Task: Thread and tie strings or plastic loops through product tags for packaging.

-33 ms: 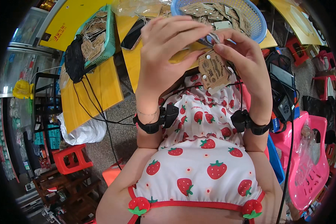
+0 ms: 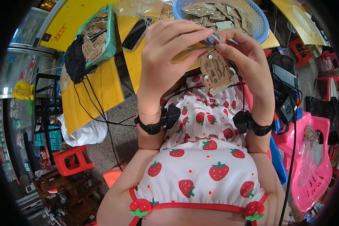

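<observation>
A bundle of brown cardboard hang tags [image 2: 216,72] with white eyelets dangles above my lap. My right hand [image 2: 243,51] pinches its grey strings [image 2: 211,39] between thumb and fingers, just above the cards. My left hand [image 2: 169,56] reaches over from the left with its fingertips on the same loops of string. Its thumb is held lower, apart from the index finger, near the top of the cards. The ends of the left fingers are partly hidden among the strings.
A blue basket [image 2: 265,32] of tags stands on the yellow table [image 2: 98,88]. Left of it are a phone [image 2: 136,34] and a green basket [image 2: 111,37] of tags. Black cables hang beside a black pouch [image 2: 74,60]. Red stools [image 2: 72,161] and a pink chair [image 2: 309,180] surround me.
My left fingers have come down slightly toward the strings, uncovering more of the phone. The right hand and the tags stay almost in place.
</observation>
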A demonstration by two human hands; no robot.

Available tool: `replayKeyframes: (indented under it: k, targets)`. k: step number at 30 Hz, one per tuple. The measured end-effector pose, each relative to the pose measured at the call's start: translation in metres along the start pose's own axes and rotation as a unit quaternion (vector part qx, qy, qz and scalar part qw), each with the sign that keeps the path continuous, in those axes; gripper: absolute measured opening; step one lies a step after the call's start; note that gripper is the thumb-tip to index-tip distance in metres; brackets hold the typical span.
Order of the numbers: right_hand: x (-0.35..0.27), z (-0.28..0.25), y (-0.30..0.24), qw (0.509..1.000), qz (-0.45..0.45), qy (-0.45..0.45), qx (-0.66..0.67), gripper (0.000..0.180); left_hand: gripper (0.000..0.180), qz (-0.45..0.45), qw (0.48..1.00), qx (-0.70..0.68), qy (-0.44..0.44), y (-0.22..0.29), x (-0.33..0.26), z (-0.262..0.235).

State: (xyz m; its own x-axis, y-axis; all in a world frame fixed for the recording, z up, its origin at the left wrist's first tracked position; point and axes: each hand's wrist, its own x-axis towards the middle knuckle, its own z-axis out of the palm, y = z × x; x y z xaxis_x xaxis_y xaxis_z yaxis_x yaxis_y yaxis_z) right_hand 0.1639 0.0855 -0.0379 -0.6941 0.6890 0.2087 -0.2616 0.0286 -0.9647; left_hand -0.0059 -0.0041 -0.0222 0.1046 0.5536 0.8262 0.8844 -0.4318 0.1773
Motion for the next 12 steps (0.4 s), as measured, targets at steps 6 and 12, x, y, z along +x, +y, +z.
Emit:
replayKeyframes:
  k: [6,12]
  targets:
    - [0.001,0.001,0.001,0.999,-0.003,0.008,0.031,0.018,0.030,-0.019,0.998,-0.051,0.033,-0.006,-0.005,0.011]
    - [0.002,0.002,0.002,0.998,-0.011,-0.007,0.059,0.023,0.024,-0.071,0.973,-0.218,0.036,-0.011,-0.008,0.015]
